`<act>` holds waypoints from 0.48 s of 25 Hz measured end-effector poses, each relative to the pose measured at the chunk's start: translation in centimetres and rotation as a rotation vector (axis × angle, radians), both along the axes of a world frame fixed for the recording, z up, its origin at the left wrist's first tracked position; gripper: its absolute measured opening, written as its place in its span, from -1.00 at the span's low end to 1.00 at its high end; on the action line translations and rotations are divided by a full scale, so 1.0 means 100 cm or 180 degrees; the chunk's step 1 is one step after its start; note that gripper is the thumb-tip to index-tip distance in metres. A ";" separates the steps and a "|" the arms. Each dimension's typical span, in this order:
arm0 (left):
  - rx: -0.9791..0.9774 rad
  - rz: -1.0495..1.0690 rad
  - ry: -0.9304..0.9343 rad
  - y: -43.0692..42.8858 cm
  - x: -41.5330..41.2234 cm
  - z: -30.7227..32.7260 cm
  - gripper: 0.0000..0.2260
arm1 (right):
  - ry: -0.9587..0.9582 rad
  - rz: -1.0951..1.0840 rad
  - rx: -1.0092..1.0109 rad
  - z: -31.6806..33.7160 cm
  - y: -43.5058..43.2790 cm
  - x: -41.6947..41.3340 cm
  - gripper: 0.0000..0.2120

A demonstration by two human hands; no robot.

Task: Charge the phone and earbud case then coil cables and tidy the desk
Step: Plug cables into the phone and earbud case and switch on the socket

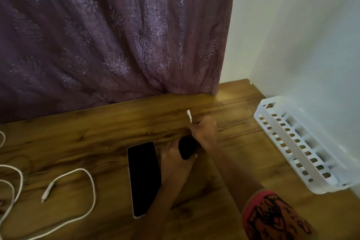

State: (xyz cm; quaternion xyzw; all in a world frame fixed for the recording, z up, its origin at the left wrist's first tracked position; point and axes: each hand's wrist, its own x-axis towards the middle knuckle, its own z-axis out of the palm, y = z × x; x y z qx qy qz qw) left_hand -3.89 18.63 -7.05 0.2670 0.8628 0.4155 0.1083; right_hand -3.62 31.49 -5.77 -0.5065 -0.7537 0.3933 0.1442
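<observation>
Watching the head view, I see the left hand (175, 161) curled round a small black earbud case (187, 147), holding it just above or on the worktop (97, 134); I cannot tell which. The right hand (205, 132) sits just behind it and pinches a white plug (189, 116) that sticks up out of the fingers. The plug's tip is clear of the case. A red patterned sleeve (272, 216) covers the right forearm at the bottom edge.

A phone (144, 177) lies flat and face up with a dark screen, just left of the left hand. Further left, a white cable (91, 187) loops loosely over the wood, its free connector lying inside the loop.

The worktop is brown wood grain set into a corner. A purple patterned curtain (116, 35) hangs behind it down to the back edge, and a pale wall (302, 35) runs along the right side. A white slotted basket (282, 145) lies against that wall, well apart from both hands.

Both hands are blurred, and they hide most of the case and the cord behind the plug. More white cord runs off the left edge, so I cannot tell whether it belongs to the same cable.

I count two hands, one case, one phone, one basket and two visible cable ends.
</observation>
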 end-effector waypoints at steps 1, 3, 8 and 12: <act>0.0119 -0.0024 -0.0132 -0.002 -0.002 0.001 -0.45 | 0.0178 -0.0124 -0.0113 0.003 0.001 0.003 -0.83; 0.0406 -0.0132 -0.0562 -0.007 -0.006 0.007 -0.46 | 0.0782 -0.0489 -0.0559 0.012 0.002 0.013 -0.89; 0.1097 -0.0602 -0.1641 -0.018 -0.016 0.039 -0.56 | 0.2049 -0.0859 -0.1440 0.053 0.001 0.049 -0.85; 0.1448 -0.1018 -0.1679 -0.011 -0.025 0.094 -0.64 | 0.2337 -0.1013 -0.1057 0.116 -0.012 0.077 -0.87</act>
